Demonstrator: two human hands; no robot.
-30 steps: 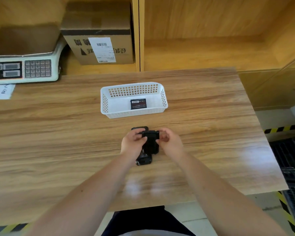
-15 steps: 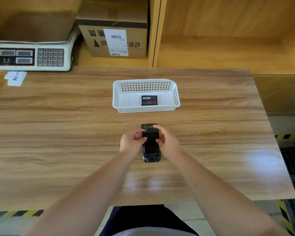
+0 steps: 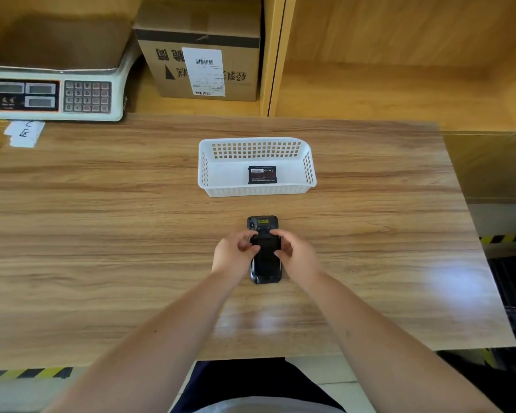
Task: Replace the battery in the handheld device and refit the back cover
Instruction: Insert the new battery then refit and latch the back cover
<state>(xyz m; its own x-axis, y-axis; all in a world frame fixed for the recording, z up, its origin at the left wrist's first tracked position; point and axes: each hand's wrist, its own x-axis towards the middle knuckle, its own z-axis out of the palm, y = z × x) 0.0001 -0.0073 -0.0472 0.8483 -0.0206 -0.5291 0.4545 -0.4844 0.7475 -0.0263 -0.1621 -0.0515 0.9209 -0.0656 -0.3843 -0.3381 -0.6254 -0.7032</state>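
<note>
A black handheld device (image 3: 265,263) lies back-up on the wooden table (image 3: 102,263), its long axis pointing away from me. My left hand (image 3: 234,254) and my right hand (image 3: 295,254) flank it, fingertips pinching the black back cover (image 3: 265,244) over its upper half. A yellow label shows at the device's far end. Behind it stands a white perforated basket (image 3: 209,171) with a black battery (image 3: 262,174) lying flat inside.
A white electronic scale (image 3: 54,93) sits at the back left with paper slips (image 3: 24,134) below it. A cardboard box (image 3: 200,55) stands on the shelf behind the table. Yellow-black floor tape (image 3: 504,238) marks the right side.
One second ago both hands held the cover raised and crosswise above the device. Now the cover lies along the device's back, and the hands press in at its sides.
</note>
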